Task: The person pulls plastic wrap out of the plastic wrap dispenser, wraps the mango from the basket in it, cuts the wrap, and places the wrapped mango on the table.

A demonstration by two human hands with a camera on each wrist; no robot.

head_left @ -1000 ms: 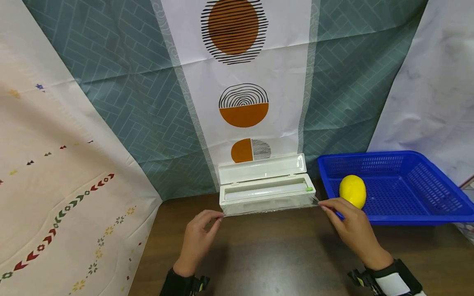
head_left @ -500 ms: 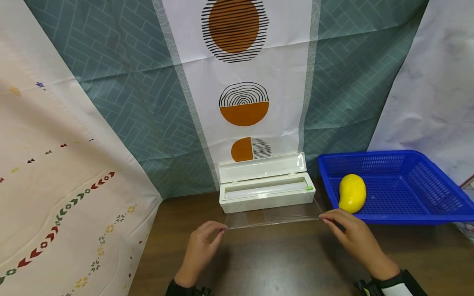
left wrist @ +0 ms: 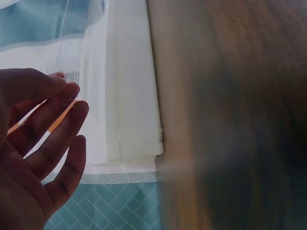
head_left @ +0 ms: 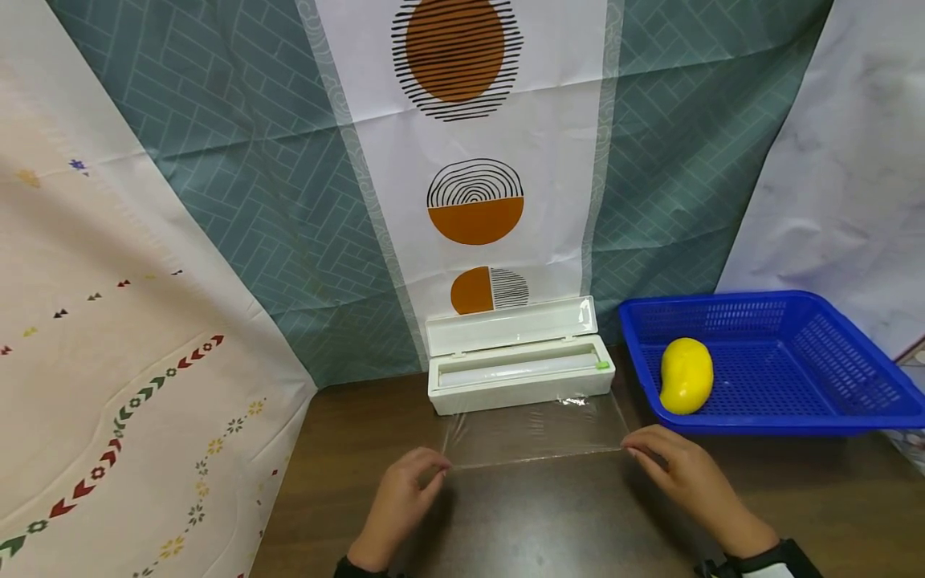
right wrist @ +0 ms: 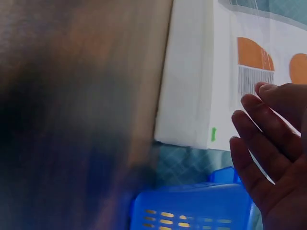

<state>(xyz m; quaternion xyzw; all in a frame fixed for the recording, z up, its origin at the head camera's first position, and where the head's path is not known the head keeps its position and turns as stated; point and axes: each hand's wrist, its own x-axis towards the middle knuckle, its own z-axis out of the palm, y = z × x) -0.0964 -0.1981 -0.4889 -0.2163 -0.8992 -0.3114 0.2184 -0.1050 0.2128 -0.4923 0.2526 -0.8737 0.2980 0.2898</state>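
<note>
A clear sheet of plastic wrap (head_left: pixel 531 437) stretches from the front of a white wrap dispenser (head_left: pixel 520 393) toward me. My left hand (head_left: pixel 405 498) pinches its left front corner between thumb and index finger. At the right front corner, my right hand (head_left: pixel 697 486) pinches it the same way. The dispenser's lid (head_left: pixel 513 325) stands raised, and a white roll (head_left: pixel 516 370) lies inside. A small green piece (head_left: pixel 603 365) sits at the box's right end. In the left wrist view, the left hand's (left wrist: pixel 45 129) other fingers are spread loosely beside the pinch.
To the right stands a blue perforated basket (head_left: pixel 845 425) holding a yellow mango-shaped fruit (head_left: pixel 686 376). The brown table (head_left: pixel 549 522) runs under everything. A patterned cloth (head_left: pixel 289 241) hangs right behind the dispenser, and a cream printed cloth (head_left: pixel 144 361) borders the left side.
Both hands have drawn the plastic wrap's front edge away from the dispenser toward me, so the pulled-out sheet is longer. The dispenser, basket and yellow fruit have stayed in place.
</note>
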